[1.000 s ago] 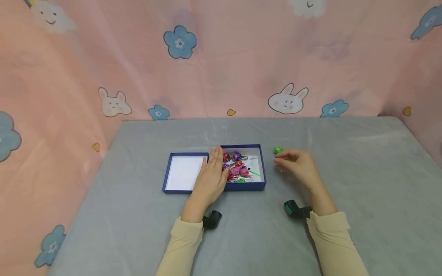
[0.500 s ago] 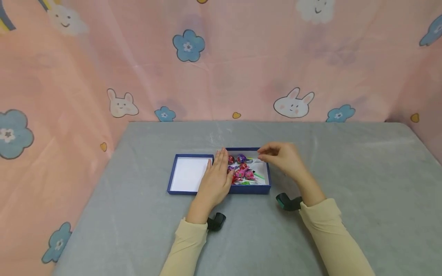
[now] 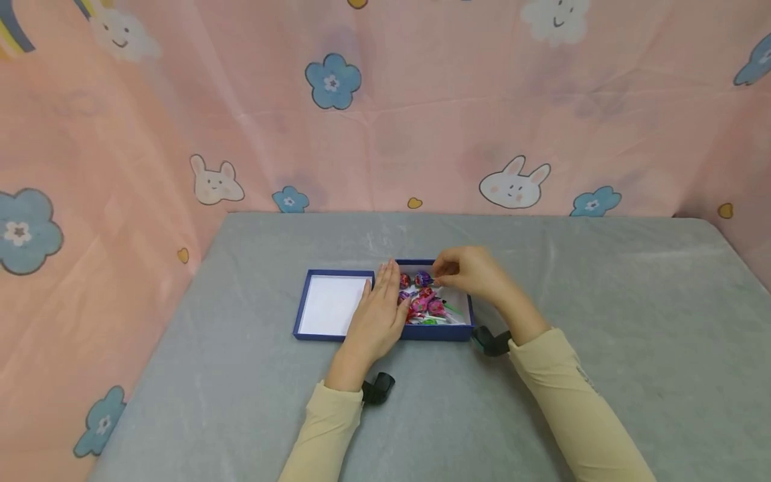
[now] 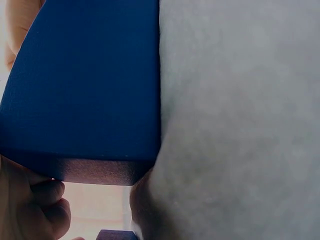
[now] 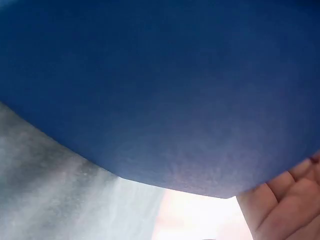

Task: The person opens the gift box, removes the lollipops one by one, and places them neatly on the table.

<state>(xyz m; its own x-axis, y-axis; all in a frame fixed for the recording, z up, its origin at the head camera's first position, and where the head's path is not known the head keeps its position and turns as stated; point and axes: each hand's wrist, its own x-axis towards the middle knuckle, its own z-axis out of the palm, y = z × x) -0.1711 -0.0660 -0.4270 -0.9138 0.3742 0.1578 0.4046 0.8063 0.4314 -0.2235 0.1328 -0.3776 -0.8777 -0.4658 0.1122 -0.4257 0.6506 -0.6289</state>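
In the head view, a blue shallow box point(image 3: 438, 333) holds several lollipops in bright wrappers, pink ones point(image 3: 419, 305) among them. My left hand point(image 3: 376, 314) lies with straight fingers over the box's left side, beside the blue-rimmed lid point(image 3: 328, 304) with a white inside. Reaching in over the right side, my right hand point(image 3: 472, 271) pinches the wrapper or stick end of a purple lollipop point(image 3: 423, 278) with thumb and forefinger; the exact contact is partly hidden. Up close, the box's blue wall point(image 4: 90, 85) fills much of the left wrist view, and the right wrist view likewise.
Everything sits on a table with a grey cloth point(image 3: 602, 335). A pink curtain point(image 3: 397, 120) printed with flowers and rabbits hangs behind it. Dark cameras are strapped to both wrists.
My right hand has moved left from beside a green lollipop on the table to inside the box. That green lollipop is now out of sight. My left hand stays on the box.
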